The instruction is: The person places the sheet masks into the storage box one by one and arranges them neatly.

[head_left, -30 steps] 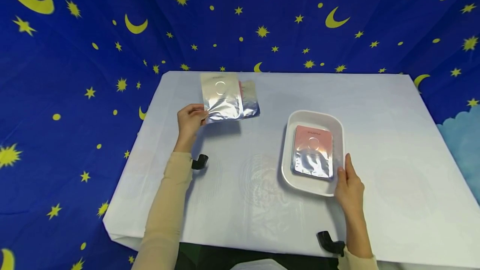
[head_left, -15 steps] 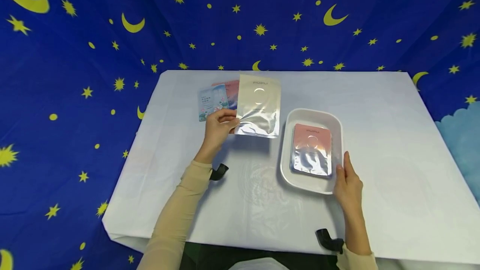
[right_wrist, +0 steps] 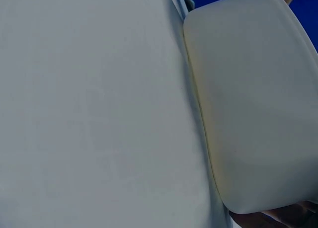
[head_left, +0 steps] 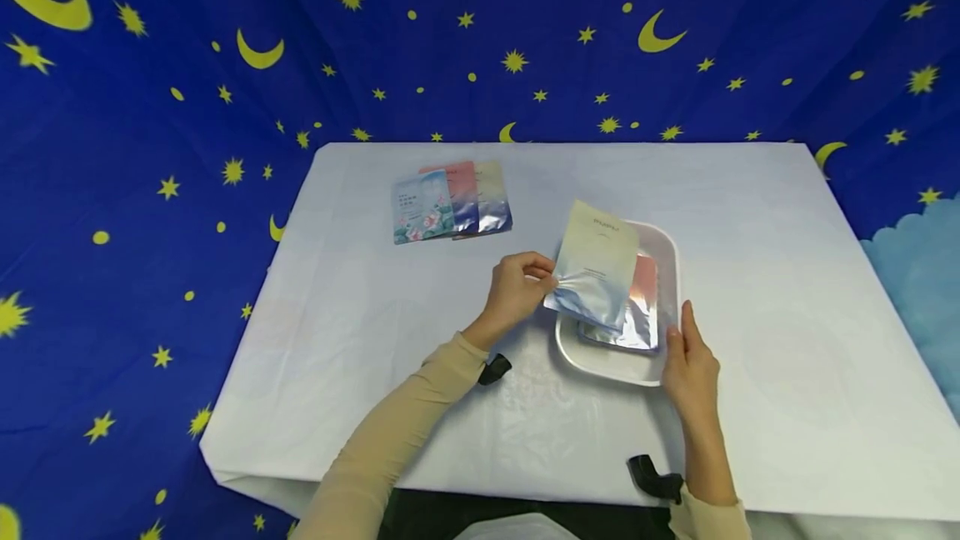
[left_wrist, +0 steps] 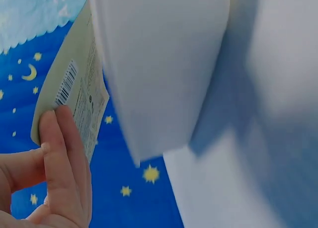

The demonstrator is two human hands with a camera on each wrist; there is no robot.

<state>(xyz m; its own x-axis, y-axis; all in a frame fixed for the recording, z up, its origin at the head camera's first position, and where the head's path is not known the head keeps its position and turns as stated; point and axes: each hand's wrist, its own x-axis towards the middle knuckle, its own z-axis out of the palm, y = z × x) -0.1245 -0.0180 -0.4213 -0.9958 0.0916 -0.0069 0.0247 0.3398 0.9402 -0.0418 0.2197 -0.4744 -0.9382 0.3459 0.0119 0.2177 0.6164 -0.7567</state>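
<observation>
My left hand pinches the lower left edge of a cream-and-silver foil sachet, looking like a face mask packet. It slants over the white plastic tray, overlapping the pink-and-silver sachet that lies inside. The left wrist view shows thumb and fingers on the sachet's edge, a barcode on its back. At the tray's right side, my right hand grips the wall, thumb at the rim. In the right wrist view the tray's outer wall hides most of that hand.
Three sachets lie overlapped at the back left of the white-covered table: a blue floral one, a pink one and a cream one. A blue star-patterned cloth hangs behind the table.
My left hand has carried the cream sachet rightward and nearer, from the back-left sachets to over the tray, uncovering those left behind. My right hand stays at the tray.
</observation>
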